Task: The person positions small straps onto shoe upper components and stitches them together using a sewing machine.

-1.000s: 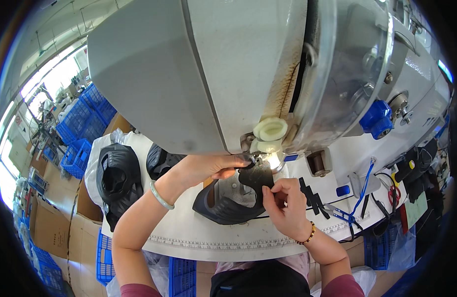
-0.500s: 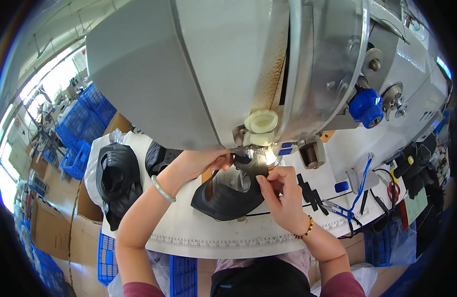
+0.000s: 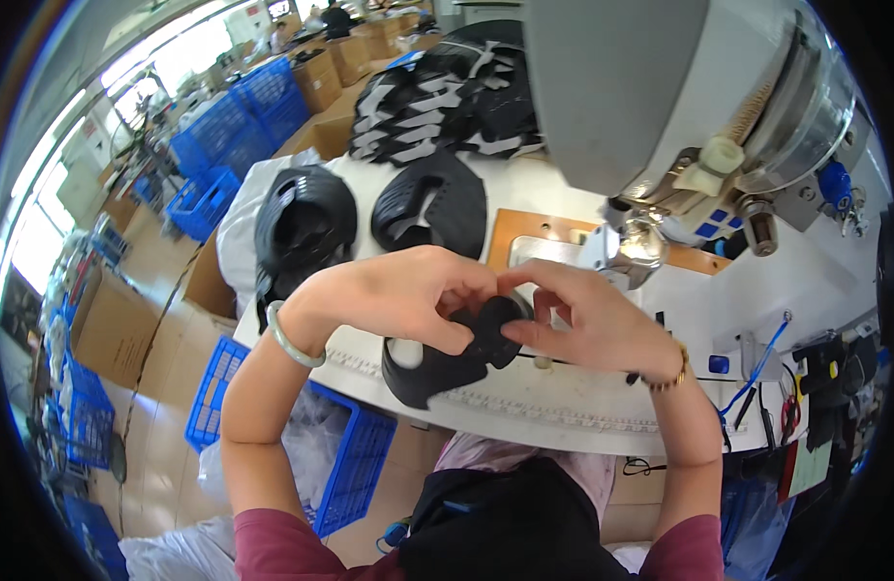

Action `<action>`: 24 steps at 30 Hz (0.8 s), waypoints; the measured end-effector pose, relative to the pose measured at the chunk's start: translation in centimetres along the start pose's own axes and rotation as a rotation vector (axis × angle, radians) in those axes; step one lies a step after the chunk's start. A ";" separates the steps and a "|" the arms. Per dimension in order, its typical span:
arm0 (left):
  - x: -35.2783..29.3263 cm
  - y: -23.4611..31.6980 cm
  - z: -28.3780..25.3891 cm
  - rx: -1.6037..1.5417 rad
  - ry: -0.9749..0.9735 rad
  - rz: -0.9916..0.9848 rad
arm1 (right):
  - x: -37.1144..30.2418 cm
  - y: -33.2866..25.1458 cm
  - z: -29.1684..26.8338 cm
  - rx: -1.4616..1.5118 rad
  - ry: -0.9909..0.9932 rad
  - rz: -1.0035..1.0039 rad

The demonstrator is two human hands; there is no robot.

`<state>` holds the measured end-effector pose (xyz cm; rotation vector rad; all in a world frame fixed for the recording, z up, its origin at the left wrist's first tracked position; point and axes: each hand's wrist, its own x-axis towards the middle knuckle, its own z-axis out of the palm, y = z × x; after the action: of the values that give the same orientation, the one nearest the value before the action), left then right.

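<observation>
A black shoe upper (image 3: pixel 432 373) is held between my two hands over the front of the white sewing table (image 3: pixel 602 407). My left hand (image 3: pixel 384 295) pinches it from the left with thumb and fingers. From the right, the thumb and fingers of my right hand (image 3: pixel 597 320) close on its raised end. The fingers cover part of the upper. Beyond my hands and to the right stands the sewing machine (image 3: pixel 616 92), its needle area apart from the upper. Two more black shoe uppers lie past my left hand: one at the left (image 3: pixel 306 218), another beside it (image 3: pixel 452 208).
A pile of black cut pieces (image 3: pixel 437 107) lies at the table's back. Blue crates stand on the floor, one (image 3: pixel 355 470) below the table's front edge. A blue-handled tool (image 3: pixel 757 363) and scissors (image 3: pixel 790 387) lie at the right. A printed ruler runs along the front edge.
Both hands have drawn the shoe upper away from the machine's needle area, toward me and the left. The view has shifted, showing more of the table's left and back.
</observation>
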<state>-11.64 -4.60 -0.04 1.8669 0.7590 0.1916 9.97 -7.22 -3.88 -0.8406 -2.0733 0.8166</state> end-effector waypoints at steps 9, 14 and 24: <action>-8.3 -5.5 11.5 0.237 1.194 0.354 | 2.6 0.0 2.8 0.235 -0.179 0.242; -3.6 -6.2 13.1 -1.007 0.834 0.235 | 2.5 0.0 3.2 0.243 -0.198 0.269; -0.6 -6.4 12.1 -0.813 0.979 0.444 | 2.0 -2.1 3.3 -0.172 0.096 -0.122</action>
<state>-9.17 -12.89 -10.66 1.0435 0.7051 1.5299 5.65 -7.85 -3.25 -0.8183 -2.1078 0.5284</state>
